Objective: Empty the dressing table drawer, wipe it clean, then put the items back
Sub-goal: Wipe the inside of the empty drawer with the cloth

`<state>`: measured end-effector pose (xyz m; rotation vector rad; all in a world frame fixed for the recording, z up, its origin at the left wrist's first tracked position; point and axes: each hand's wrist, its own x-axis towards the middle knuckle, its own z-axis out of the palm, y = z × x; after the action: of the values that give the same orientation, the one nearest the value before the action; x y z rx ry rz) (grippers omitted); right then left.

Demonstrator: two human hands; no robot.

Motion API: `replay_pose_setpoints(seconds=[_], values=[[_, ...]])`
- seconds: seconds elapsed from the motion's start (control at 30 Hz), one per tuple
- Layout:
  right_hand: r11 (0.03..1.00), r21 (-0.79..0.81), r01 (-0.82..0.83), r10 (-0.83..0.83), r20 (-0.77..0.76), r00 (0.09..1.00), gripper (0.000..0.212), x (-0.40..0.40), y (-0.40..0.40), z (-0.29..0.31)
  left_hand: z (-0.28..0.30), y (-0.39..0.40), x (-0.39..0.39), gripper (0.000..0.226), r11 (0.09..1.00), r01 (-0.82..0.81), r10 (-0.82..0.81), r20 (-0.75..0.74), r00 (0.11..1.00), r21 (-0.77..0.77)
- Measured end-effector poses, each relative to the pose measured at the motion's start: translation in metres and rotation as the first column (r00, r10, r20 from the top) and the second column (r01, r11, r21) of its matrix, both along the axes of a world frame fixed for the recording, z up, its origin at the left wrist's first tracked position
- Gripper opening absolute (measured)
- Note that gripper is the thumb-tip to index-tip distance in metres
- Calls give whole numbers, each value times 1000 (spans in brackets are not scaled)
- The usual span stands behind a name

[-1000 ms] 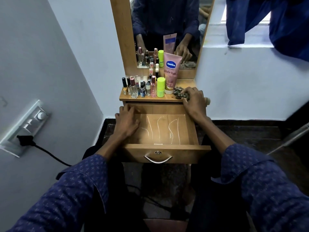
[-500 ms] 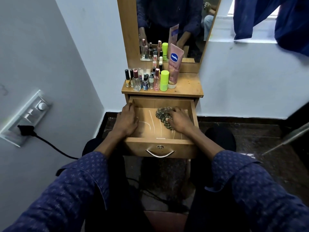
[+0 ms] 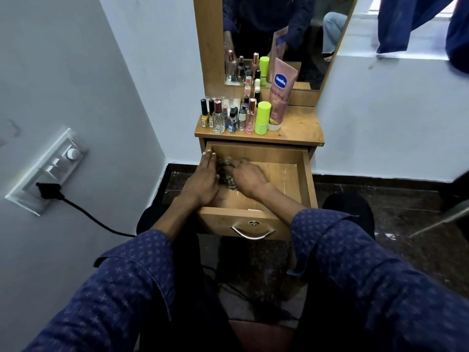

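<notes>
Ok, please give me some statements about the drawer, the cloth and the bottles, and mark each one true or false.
1. The drawer is pulled open. True.
2. The cloth lies on the tabletop beside the bottles. False: it is inside the drawer, under the right hand.
3. The left hand is in the left part of the drawer. True.
4. The pink Vaseline tube lies flat in the drawer. False: it stands on the tabletop, leaning toward the mirror.
5. The green bottle stands next to the pink tube. True.
</notes>
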<state>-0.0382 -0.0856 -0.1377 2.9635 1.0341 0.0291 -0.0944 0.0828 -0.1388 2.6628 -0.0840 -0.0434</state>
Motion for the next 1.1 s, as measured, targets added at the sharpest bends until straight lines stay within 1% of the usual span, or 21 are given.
replay_pose_setpoints(seconds=[0.03,0.07,0.1,0.17,0.23,0.3,0.33,0.37,0.43,0.47,0.5,0.53,0.6,0.67,0.73,0.8,0.93,1.0,1.03,1.1], values=[[999,-25,-44,44,16,999,39,-2,5,1,0,2,0,70,1000,-3,3,1,1000,-9],[998,-44,-55,56,31,998,35,-3,7,2,1,3,0,70,1000,-5,5,1,1000,-19],[999,-40,-25,26,41,999,32,-5,8,2,2,5,-1,69,1000,1,-1,-3,1000,-21],[990,-26,136,-135,52,990,24,-6,4,4,2,7,-3,71,1000,24,-24,-10,1000,2],[944,-46,328,-326,37,945,18,-4,-7,6,1,7,-6,73,999,38,-38,-14,999,20],[906,-65,419,-417,36,908,19,2,-20,3,0,8,-7,72,999,32,-32,-17,999,11],[905,-60,420,-419,35,907,20,5,-24,0,1,9,-8,72,1000,26,-26,-15,1000,1],[911,-44,410,-409,31,912,24,8,-26,-3,1,9,-9,71,1000,22,-22,-11,1000,-11],[919,42,392,-391,-29,920,43,13,-26,-11,2,8,-9,71,1000,21,-21,-3,1000,-20],[920,78,385,-379,-76,922,52,15,-24,-13,3,6,-9,71,1000,23,-23,5,1000,3],[930,99,354,-344,-107,933,55,18,-19,-17,2,5,-9,72,999,24,-24,12,1000,40],[950,115,291,-279,-114,954,52,19,-13,-21,2,3,-9,74,997,24,-25,18,1000,77],[983,138,118,-102,-118,988,37,17,3,-21,3,2,-10,74,995,7,-11,32,999,100],[986,165,-9,30,-127,991,25,8,21,-11,6,5,-12,66,999,-37,36,51,998,25],[982,182,-55,78,-123,989,23,1,29,-2,8,10,-13,59,991,-88,93,48,994,-99],[983,157,-95,118,-140,983,20,-3,28,1,7,13,-14,56,982,-102,109,38,993,-157],[962,42,-270,272,-242,931,22,-16,20,-10,7,9,-12,59,994,-47,46,-9,999,-103],[960,61,-272,278,-271,921,28,-16,17,-13,6,7,-12,64,996,-38,36,-18,999,-86],[965,82,-249,262,-250,932,32,-13,15,-14,6,6,-12,67,997,-33,31,-24,999,-67],[983,141,-117,140,-163,977,33,-2,7,-15,7,6,-12,72,999,-22,21,-33,999,-28]])
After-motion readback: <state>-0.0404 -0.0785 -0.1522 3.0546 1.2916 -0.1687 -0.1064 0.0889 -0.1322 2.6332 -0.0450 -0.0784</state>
